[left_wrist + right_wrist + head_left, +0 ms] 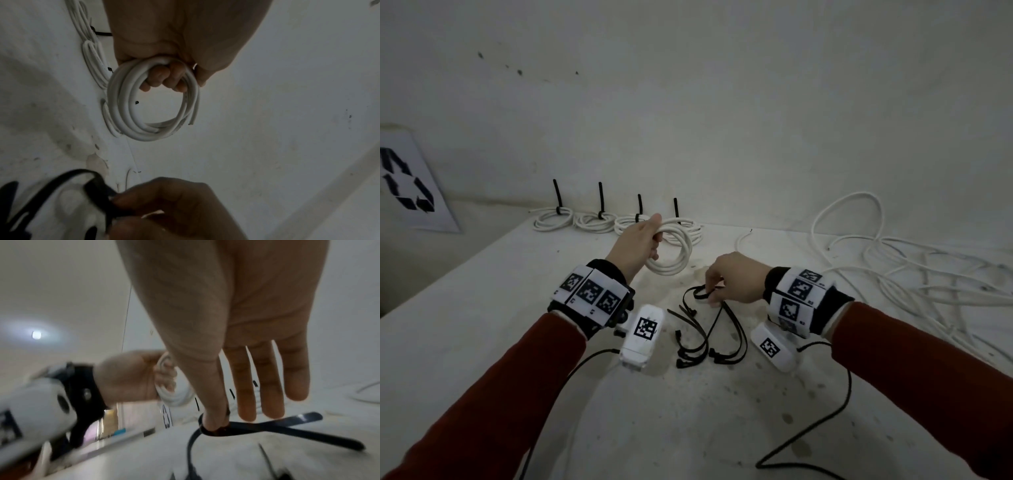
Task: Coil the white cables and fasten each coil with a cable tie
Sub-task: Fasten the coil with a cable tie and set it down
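Two hands busy: left hand (635,241) curled round white coil (671,253); right hand (736,279) pinching black cable tie (700,291).

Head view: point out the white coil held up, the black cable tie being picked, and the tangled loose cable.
white coil (671,269), head view, bottom arc.
black cable tie (697,291), head view, bent loop.
loose cable (914,284), head view, tangled strands.

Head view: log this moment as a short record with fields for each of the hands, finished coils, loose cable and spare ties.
left hand: grips the untied white cable coil, held above the table
right hand: pinches one black cable tie from the pile
finished coils: four in a row at the wall, each with a black tie
loose cable: tangled at the right
spare ties: between the wrists
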Available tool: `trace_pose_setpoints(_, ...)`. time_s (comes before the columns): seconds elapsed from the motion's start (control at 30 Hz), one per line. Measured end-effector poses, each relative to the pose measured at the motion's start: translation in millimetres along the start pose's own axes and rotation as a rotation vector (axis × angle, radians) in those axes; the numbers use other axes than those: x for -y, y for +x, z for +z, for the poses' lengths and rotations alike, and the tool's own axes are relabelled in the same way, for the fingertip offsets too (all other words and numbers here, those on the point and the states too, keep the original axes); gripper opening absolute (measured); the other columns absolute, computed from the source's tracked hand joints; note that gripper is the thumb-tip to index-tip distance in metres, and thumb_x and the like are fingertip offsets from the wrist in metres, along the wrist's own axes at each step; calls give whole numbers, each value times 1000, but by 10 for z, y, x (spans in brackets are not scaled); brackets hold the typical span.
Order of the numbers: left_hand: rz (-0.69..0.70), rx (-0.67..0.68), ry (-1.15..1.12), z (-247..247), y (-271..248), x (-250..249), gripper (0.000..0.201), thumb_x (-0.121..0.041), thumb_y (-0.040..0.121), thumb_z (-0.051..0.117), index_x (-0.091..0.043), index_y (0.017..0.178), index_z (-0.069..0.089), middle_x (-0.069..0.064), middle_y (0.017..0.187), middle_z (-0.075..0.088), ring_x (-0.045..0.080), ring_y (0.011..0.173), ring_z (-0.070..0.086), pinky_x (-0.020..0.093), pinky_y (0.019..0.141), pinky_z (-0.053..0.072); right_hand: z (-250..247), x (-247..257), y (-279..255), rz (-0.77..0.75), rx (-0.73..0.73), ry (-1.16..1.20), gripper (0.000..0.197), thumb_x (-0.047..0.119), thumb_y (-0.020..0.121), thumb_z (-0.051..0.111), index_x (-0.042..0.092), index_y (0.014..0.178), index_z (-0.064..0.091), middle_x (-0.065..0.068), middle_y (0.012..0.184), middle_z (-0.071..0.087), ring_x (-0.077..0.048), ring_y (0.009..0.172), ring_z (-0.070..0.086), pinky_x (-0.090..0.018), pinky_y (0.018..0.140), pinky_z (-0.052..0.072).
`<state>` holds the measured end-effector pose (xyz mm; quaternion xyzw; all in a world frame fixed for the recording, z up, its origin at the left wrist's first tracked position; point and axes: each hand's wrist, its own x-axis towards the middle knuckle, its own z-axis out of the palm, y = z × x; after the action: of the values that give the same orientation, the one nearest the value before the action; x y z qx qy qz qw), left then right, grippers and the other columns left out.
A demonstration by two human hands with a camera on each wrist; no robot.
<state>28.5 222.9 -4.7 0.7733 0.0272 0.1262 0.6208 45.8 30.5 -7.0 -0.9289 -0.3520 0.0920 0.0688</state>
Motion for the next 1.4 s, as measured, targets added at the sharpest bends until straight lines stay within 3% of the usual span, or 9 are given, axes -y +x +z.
trace_pose_setpoints(0.1, -4, -18, 4, -45, 52, 10, 42, -33, 100, 38, -12, 64, 44, -13, 40, 33, 12, 45, 30, 28, 58, 33, -218, -48, -173, -29, -135, 147, 16, 19, 83, 73, 16, 98, 74, 4, 95, 71, 0, 79, 61, -8, 68, 41)
trace_pose_setpoints(0.3, -46, -25, 8, -7, 116, -41, 41, -32, 98, 42, -12, 63, 43, -7, 46, 35, 14, 47, 31, 27, 57, 33, -627, -128, -676, -102, -211, 430, 16, 9, 85, 70, 16, 97, 75, 17, 67, 69, -6, 69, 66, -14, 70, 48)
trace_pose_setpoints(0.43, -30, 2, 30, 134, 128, -108, 41, -32, 98, 42, -12, 61, 43, -2, 51, 35, 16, 48, 33, 29, 58, 34, -687, -132, -896, -110, -141, 510, 17, 7, 88, 66, 14, 102, 73, 13, 70, 70, -7, 70, 67, -23, 76, 53)
trace_pose_setpoints(0.57, -37, 41, 28, 314, 119, -175, 41, -34, 97, 43, -13, 62, 43, -5, 49, 36, 14, 45, 33, 29, 58, 35, -514, -171, -871, -25, -18, 636, 13, 3, 91, 61, 8, 103, 63, -4, 85, 71, -15, 71, 67, -31, 76, 55)
trace_pose_setpoints(0.73, -29, 82, 35, 456, 50, -234, 42, -35, 98, 42, -13, 61, 44, -10, 44, 37, 14, 45, 35, 30, 60, 36, -422, -234, -843, 74, 196, 1057, 15, -5, 92, 51, 4, 93, 63, -4, 71, 67, -14, 62, 63, -26, 68, 55)
trace_pose_setpoints(0.93, -37, 98, 11, 471, 5, -305, 41, -33, 98, 42, -12, 63, 46, -10, 42, 37, 13, 45, 34, 29, 59, 36, -475, -265, -866, 91, 189, 1073, 15, 8, 75, 59, 7, 79, 73, -9, 70, 61, -15, 62, 55, -21, 61, 51)
trace_pose_setpoints(1.07, -43, 111, 1, 465, -25, -316, 40, -33, 97, 42, -12, 63, 45, -11, 41, 38, 12, 42, 33, 29, 58, 36, -546, -289, -902, 67, 54, 1176, 15, 6, 77, 57, 6, 78, 72, -8, 69, 61, -20, 64, 51, -20, 58, 50)
trace_pose_setpoints(1.23, 5, 105, 63, 511, -91, -331, 44, -35, 97, 41, -13, 60, 43, -12, 38, 38, 16, 47, 35, 33, 65, 36, -681, -270, -994, -137, -69, 1289, 19, 6, 78, 55, 8, 83, 73, -8, 73, 62, -18, 63, 54, -23, 63, 51)
trace_pose_setpoints(1.4, 51, 107, 57, 579, -158, -442, 44, -35, 98, 42, -14, 59, 42, -11, 42, 38, 16, 48, 35, 33, 65, 35, -658, -170, -1005, -188, -156, 1119, 13, 4, 85, 61, 6, 96, 68, -6, 77, 65, -14, 60, 52, -22, 63, 49)
